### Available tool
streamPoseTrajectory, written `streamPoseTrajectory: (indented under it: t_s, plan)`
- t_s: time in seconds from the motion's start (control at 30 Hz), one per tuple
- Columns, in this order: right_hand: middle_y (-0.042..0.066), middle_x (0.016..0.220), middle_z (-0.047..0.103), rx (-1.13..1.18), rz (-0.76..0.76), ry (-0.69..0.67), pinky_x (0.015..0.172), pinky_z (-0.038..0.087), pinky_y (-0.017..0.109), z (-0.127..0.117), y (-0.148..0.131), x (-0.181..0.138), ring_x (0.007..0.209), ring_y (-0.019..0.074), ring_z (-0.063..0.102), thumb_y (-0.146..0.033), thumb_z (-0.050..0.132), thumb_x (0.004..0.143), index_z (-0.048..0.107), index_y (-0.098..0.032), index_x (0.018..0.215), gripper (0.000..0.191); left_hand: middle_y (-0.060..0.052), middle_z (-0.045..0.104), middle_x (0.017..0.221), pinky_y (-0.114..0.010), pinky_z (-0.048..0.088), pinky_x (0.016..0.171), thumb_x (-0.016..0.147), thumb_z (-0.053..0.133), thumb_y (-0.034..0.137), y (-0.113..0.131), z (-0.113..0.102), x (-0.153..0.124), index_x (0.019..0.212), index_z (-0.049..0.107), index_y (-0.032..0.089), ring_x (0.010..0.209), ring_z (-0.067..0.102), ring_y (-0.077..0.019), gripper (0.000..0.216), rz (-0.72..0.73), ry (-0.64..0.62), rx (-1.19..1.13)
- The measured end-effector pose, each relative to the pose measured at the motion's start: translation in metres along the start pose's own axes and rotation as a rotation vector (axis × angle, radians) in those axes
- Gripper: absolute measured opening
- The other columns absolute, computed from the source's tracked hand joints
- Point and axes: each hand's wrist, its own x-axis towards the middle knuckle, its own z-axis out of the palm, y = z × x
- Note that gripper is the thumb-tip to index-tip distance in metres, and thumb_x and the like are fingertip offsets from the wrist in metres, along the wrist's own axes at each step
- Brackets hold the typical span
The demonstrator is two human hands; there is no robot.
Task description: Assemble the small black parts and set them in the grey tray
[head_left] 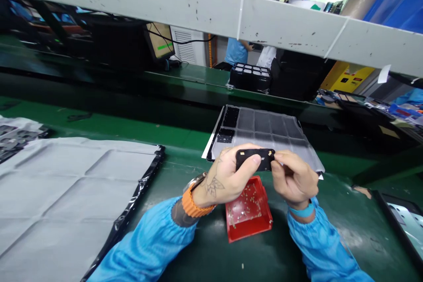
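Note:
Both my hands hold one small black flat part (256,159) with gold contacts above the green bench. My left hand (228,175), with an orange watch strap at the wrist, pinches its left end. My right hand (292,176) pinches its right end. Directly under the hands sits a small red tray (251,220) with several tiny light-coloured pieces in it. Behind the hands lies a grey gridded tray (267,130) with a couple of black parts in its left cells.
A large grey sheet on black film (72,194) covers the bench at the left. A black-framed panel (401,216) lies at the right edge. A white beam (211,9) crosses overhead. Beyond the bench stand a black tray of cells (251,75), monitors and a person in blue.

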Motion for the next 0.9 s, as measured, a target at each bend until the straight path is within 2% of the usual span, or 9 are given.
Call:
streamPoseTrajectory:
  t_s: [0.17,0.33,0.53,0.67,0.9]
  plan:
    - [0.003,0.086,0.078,-0.049,-0.002,-0.043,0.069,0.065,0.028,-0.001,-0.004,0.007,0.074,0.0173,0.076,-0.001,0.064,0.091,0.071,-0.018,0.108,0.024,-0.005,0.074,0.080,-0.028,0.057,0.076,0.096,0.054,0.024,0.004,0.000,0.001,0.098,0.072,0.014,0.080,0.072,-0.0181,0.021,0.084,0.020,0.079]
    - [0.004,0.088,0.080,-0.092,-0.029,-0.049,0.069,0.065,0.029,-0.002,-0.004,0.006,0.075,0.0186,0.077,-0.001,0.065,0.091,0.072,-0.019,0.118,0.033,-0.002,0.073,0.076,-0.024,0.053,0.067,0.096,0.052,0.020,0.004,0.001,0.001,0.095,0.072,0.014,0.067,0.066,-0.0134,0.021,0.133,0.026,0.116]
    - [0.004,0.090,0.080,-0.070,-0.016,-0.055,0.067,0.065,0.032,-0.004,-0.002,-0.001,0.076,0.0203,0.077,-0.005,0.067,0.092,0.073,-0.025,0.126,0.039,-0.002,0.071,0.073,-0.026,0.055,0.070,0.096,0.052,0.023,0.003,0.003,-0.001,0.097,0.073,0.014,0.068,0.066,-0.0142,0.022,0.089,0.049,0.091]
    - [0.006,0.091,0.079,-0.050,-0.035,-0.061,0.069,0.064,0.031,-0.004,-0.002,-0.001,0.078,0.0200,0.076,0.000,0.068,0.089,0.073,-0.020,0.123,0.039,-0.002,0.070,0.071,-0.028,0.057,0.078,0.097,0.052,0.025,0.003,0.005,-0.002,0.098,0.073,0.015,0.079,0.070,-0.0176,0.023,0.045,0.058,0.033]
    - [0.004,0.088,0.077,-0.033,-0.006,-0.048,0.068,0.063,0.030,-0.003,-0.002,-0.003,0.078,0.0191,0.075,0.001,0.068,0.089,0.073,-0.021,0.116,0.035,-0.002,0.067,0.065,-0.030,0.059,0.077,0.098,0.055,0.027,0.001,0.007,-0.003,0.100,0.075,0.016,0.082,0.071,-0.0198,0.023,0.043,0.056,0.005]
